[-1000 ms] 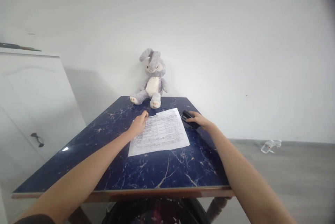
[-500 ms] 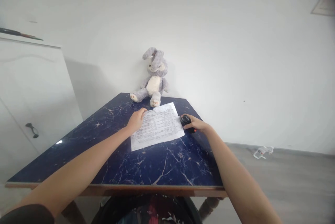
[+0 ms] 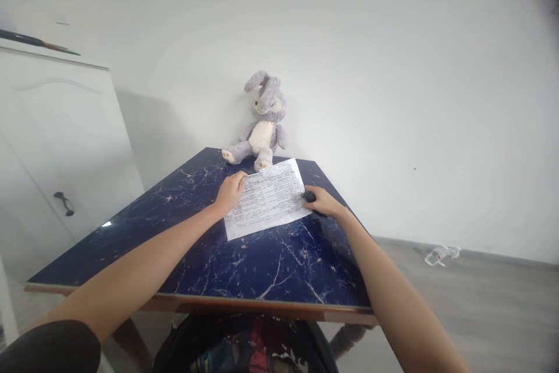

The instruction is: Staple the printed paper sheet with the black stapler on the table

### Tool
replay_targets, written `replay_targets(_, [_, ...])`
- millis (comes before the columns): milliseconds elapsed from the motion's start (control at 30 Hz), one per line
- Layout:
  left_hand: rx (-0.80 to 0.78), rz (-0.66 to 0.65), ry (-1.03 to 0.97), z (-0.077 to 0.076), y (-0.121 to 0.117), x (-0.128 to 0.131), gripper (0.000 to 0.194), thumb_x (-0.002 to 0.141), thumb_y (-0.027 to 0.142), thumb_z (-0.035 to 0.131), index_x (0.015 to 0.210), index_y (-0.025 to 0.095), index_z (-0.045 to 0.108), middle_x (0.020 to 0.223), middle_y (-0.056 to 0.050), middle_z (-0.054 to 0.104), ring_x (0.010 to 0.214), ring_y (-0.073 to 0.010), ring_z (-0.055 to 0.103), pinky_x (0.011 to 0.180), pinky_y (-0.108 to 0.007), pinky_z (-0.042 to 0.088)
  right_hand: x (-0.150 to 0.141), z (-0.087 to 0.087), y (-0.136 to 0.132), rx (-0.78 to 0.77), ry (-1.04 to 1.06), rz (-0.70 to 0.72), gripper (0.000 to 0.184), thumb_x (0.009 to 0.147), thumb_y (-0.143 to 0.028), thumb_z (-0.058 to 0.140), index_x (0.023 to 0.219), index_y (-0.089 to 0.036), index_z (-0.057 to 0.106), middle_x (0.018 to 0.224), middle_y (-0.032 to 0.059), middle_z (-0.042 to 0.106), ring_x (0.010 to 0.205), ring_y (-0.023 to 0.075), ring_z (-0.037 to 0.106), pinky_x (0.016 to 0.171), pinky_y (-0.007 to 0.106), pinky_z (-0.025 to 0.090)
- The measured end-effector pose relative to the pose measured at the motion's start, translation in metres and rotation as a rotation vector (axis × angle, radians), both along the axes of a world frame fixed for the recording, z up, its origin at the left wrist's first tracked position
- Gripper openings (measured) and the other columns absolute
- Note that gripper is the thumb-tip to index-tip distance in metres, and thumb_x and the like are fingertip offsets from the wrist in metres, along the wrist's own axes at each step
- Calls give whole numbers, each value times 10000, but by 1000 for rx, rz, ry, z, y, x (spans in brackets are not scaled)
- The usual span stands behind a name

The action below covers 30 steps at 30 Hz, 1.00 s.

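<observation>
A printed sheet of paper [image 3: 271,195] lies slanted on the dark blue marbled table [image 3: 244,268]. My left hand [image 3: 231,191] is closed on its upper left edge, the fingers hiding that part. At the sheet's right edge, my right hand [image 3: 324,201] wraps round a small black stapler-like tool [image 3: 309,196], whose front end overlaps the paper. Most of the tool is hidden by my fingers, so its exact kind is unclear. Just behind the sheet sits a grey plush rabbit [image 3: 264,120], one foot close to the paper's top edge.
The white wall [image 3: 371,99] stands right behind the table. At the left is a white cabinet [image 3: 65,128] with a dark handle, and a brush-like object [image 3: 39,41] on top. A clear plastic item [image 3: 441,255] lies on the floor at the right.
The black tool has turned in my right hand and its front now reaches over the paper's right edge. My left hand keeps its hold. The whole view has shifted slightly.
</observation>
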State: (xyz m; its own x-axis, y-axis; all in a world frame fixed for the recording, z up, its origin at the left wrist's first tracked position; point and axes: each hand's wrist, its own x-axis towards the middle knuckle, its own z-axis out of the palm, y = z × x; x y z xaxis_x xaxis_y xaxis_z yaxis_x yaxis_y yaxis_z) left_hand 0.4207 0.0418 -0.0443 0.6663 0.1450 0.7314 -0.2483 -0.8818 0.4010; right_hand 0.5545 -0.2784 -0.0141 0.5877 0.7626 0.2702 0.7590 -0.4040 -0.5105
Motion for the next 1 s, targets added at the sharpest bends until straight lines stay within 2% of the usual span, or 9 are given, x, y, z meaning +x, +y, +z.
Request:
replay_targets(167, [-5, 37, -1, 5, -4, -6, 313, 1030, 351, 373, 975, 209, 646, 875, -56, 683, 803, -213, 624, 732, -301, 419, -8, 1, 6, -5, -106, -59, 217, 698, -260, 647, 900, -182, 637, 854, 27, 692, 779, 224, 610, 716, 310, 442])
replay_targets(267, [7, 28, 17, 6, -4, -7, 309, 1029, 376, 389, 953, 219, 644, 869, -46, 687, 793, -204, 624, 698, -284, 395, -10, 2, 7, -1, -124, -53, 243, 685, -252, 652, 917, -183, 639, 879, 27, 699, 796, 221, 618, 715, 300, 437])
replay_targets(400, [-21, 33, 93, 8, -5, -8, 344, 1020, 434, 406, 892, 212, 635, 721, -17, 637, 665, -180, 585, 635, -273, 354, -13, 4, 7, 7, -95, -47, 271, 689, -256, 651, 950, -183, 669, 889, 36, 712, 802, 228, 628, 716, 306, 447])
replay_targets(533, [-22, -88, 213, 14, -4, -9, 412, 978, 502, 475, 782, 178, 637, 638, 12, 590, 612, -146, 537, 619, -257, 353, -15, 9, 5, 51, -99, -46, 231, 704, -295, 655, 907, -186, 676, 827, 42, 693, 777, 231, 605, 704, 326, 445])
replay_targets(633, [-64, -280, 367, 18, 0, -8, 402, 876, 536, 626, 771, 153, 690, 706, 3, 659, 675, -160, 590, 637, -254, 407, -14, 13, 1, 59, -103, 5, 198, 716, -311, 660, 876, -194, 661, 785, 32, 663, 756, 219, 581, 689, 325, 434])
replay_targets(700, [-180, -454, 535, 19, 3, -8, 381, 818, 527, 699, 866, 152, 744, 811, -19, 719, 760, -200, 655, 675, -272, 469, -12, 15, -2, 53, -107, 47, 180, 725, -314, 661, 864, -200, 643, 785, 22, 647, 744, 204, 568, 677, 317, 421])
replay_targets(767, [-364, -588, 696, 19, 6, -9, 399, 787, 510, 741, 973, 157, 762, 896, -50, 750, 834, -240, 700, 713, -308, 525, -12, 18, -5, 48, -114, 93, 170, 732, -311, 665, 856, -202, 625, 773, 9, 626, 717, 184, 550, 656, 307, 402])
replay_targets(900, [-730, -700, 880, 12, 6, -12, 420, 789, 477, 776, 1043, 142, 756, 1004, -129, 762, 907, -273, 732, 783, -379, 585, -16, 24, -10, 56, -95, 181, 187, 741, -310, 682, 885, -204, 627, 767, -7, 613, 690, 162, 528, 636, 296, 377])
replay_targets(1000, [-864, -798, 929, 7, 2, -11, 378, 838, 456, 753, 1034, 133, 756, 1043, -163, 757, 940, -269, 734, 848, -394, 590, -21, 28, -11, 78, -97, 214, 187, 758, -332, 691, 877, -204, 624, 760, -13, 606, 684, 154, 519, 632, 291, 370])
